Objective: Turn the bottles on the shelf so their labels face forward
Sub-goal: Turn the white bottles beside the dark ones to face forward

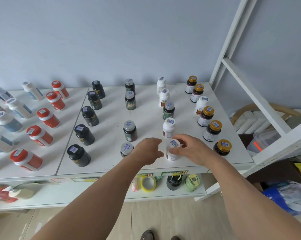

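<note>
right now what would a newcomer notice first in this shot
First, two bare forearms reaching in from below, the left hand and right hand closing from either side on a small white plastic bottle at the front of the white shelf. Next, the rows of bottles: red-capped orange ones on the left, black ones mid-left, gold-capped dark ones on the right.

From where I watch, open shelf point(111, 135) lanes run toward 12 o'clock between bottle rows; gold-capped bottle point(222, 147) crowds 3 o'clock, silver-capped bottle point(127, 149) 9 o'clock.
</note>
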